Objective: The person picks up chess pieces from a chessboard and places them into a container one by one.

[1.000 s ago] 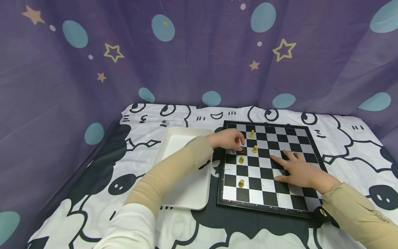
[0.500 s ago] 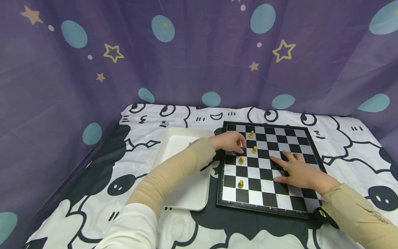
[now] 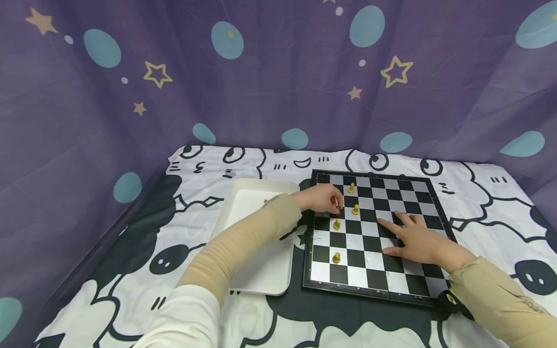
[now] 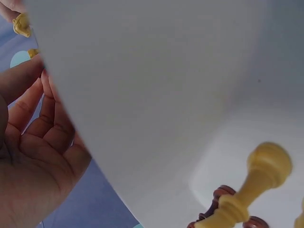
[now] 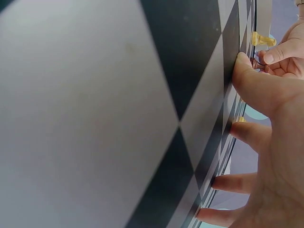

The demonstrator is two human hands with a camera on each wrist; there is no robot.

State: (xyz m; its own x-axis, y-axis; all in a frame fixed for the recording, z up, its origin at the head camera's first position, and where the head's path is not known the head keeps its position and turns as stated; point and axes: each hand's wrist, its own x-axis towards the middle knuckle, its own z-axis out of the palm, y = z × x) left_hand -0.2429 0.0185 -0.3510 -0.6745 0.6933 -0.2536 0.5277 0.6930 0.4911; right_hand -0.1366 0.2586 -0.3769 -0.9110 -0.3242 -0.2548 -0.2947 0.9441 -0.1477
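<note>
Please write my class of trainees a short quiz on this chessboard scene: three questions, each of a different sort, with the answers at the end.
1. Multiple choice: how many yellow pieces show on the chessboard in the head view?
A) two
B) four
C) seven

2. True or false: the right hand has its fingers curled round a piece.

3. Short answer: what colour is the pinched piece in the left hand?

Key
1. B
2. False; its fingers are spread over the chessboard.
3. Reddish-brown.
</note>
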